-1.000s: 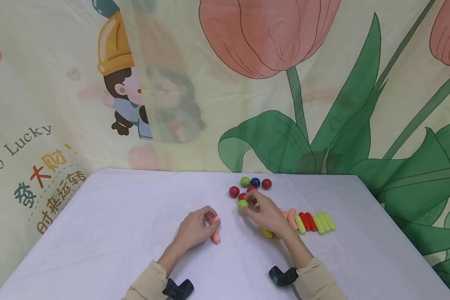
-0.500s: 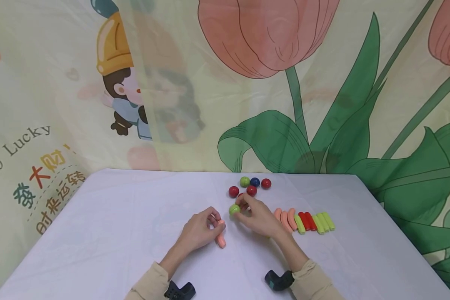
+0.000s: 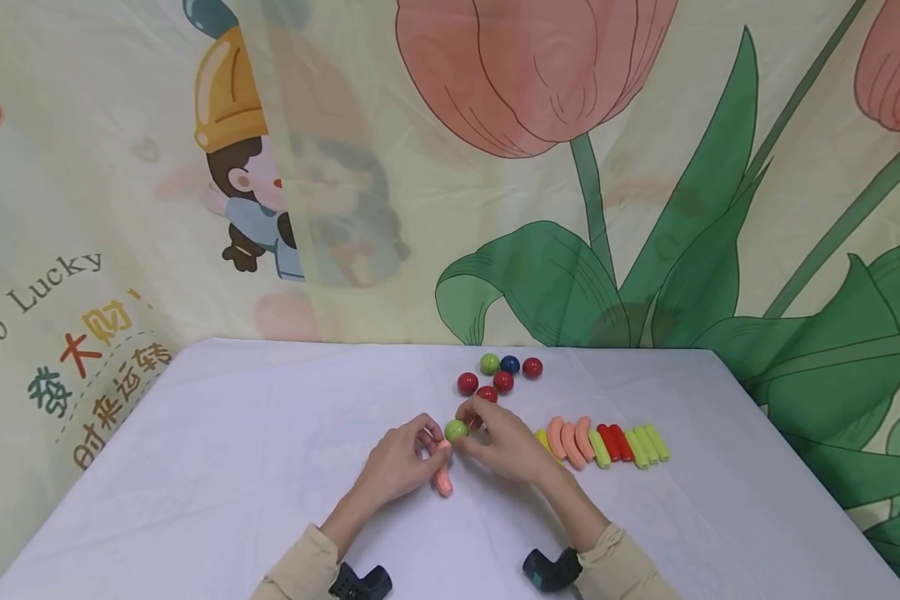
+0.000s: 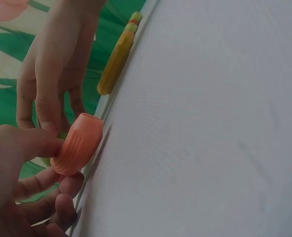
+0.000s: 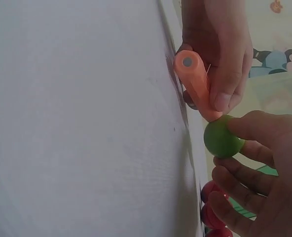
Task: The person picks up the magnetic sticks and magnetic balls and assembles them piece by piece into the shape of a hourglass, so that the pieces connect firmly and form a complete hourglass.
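My left hand [image 3: 401, 454] pinches a curved salmon-pink rod [image 3: 442, 480] between thumb and fingers. In the right wrist view, a grey disc shows in the near end of the rod [image 5: 194, 79]. A glossy green ball [image 3: 456, 430] is pinched by my right hand [image 3: 506, 442], just right of the left fingertips. The green ball [image 5: 222, 138] meets the far end of the rod in the right wrist view. From the left wrist view the ball is mostly hidden behind the pink rod [image 4: 79, 143] and fingers.
Behind the hands lie several red balls [image 3: 467, 383], a blue ball [image 3: 510, 364] and another green ball [image 3: 490, 363]. To the right stretches a row of rods: yellow, partly hidden by my right hand, then pink [image 3: 570, 442], red [image 3: 615, 443] and light green [image 3: 651, 443].
My right hand has carried the green ball left and toward me, from the other balls up to the pink rod. The left hand shifted slightly right with the rod, then held steady.
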`<move>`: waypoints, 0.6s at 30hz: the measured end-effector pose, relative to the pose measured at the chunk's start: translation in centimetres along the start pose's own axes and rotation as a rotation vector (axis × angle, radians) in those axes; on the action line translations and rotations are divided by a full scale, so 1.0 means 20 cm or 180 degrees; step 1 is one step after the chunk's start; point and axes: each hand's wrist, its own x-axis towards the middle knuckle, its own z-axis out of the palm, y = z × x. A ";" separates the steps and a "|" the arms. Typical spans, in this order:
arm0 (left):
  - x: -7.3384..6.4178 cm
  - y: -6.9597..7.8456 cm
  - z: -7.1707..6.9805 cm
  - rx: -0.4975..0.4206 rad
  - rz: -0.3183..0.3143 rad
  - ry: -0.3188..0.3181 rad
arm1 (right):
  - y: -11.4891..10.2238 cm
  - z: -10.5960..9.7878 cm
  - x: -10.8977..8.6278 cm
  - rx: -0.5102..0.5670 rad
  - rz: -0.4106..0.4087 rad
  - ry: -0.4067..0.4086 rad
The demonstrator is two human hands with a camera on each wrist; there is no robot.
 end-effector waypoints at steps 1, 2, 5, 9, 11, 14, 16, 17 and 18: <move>0.00 0.00 0.00 -0.0009 -0.0010 -0.0007 | 0.00 0.00 0.00 -0.0010 0.0011 -0.0006; 0.00 0.00 0.00 -0.0017 0.0003 -0.0004 | -0.01 0.00 0.00 -0.0031 0.0021 -0.0011; 0.01 0.00 0.00 -0.0046 0.0025 0.0008 | -0.01 0.01 0.00 -0.0037 0.0043 -0.0038; 0.01 -0.01 0.00 -0.0124 0.0139 -0.0005 | -0.02 0.02 0.01 -0.0055 0.0019 -0.0104; 0.01 -0.02 0.01 -0.0165 0.0195 -0.0026 | -0.02 0.03 0.01 -0.0065 0.0020 -0.0135; 0.01 -0.02 0.01 -0.0175 0.0241 -0.0049 | -0.01 0.03 0.00 -0.0077 0.0036 -0.0161; 0.01 -0.02 0.01 -0.0171 0.0246 -0.0033 | -0.02 0.03 0.00 -0.0071 0.0051 -0.0168; 0.01 -0.02 0.01 -0.0171 0.0239 -0.0022 | -0.02 0.02 -0.01 -0.0070 0.0049 -0.0164; 0.01 -0.02 0.00 -0.0166 0.0230 -0.0013 | -0.02 0.01 -0.01 -0.0064 0.0046 -0.0165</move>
